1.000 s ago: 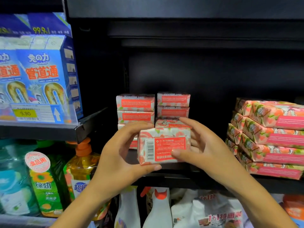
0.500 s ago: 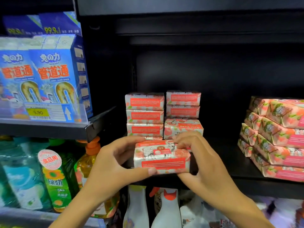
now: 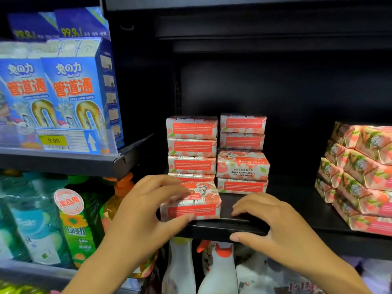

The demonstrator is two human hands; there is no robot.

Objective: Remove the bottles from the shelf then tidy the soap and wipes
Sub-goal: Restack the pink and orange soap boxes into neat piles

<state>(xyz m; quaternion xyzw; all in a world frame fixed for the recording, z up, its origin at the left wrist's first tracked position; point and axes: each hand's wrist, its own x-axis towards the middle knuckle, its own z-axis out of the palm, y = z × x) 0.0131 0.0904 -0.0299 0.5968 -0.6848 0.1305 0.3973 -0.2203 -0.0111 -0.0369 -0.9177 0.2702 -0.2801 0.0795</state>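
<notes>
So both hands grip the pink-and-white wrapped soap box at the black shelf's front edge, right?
No. Head view: only the left hand grips the pink-and-white wrapped soap box at the front edge of the black shelf; the right hand rests on the shelf beside it.

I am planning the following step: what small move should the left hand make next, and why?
Probably slide the soap box back against the left soap stack. The left hand grips it right at the shelf front edge, in front of the stacks, while the right hand rests on the shelf, holding nothing.
</notes>
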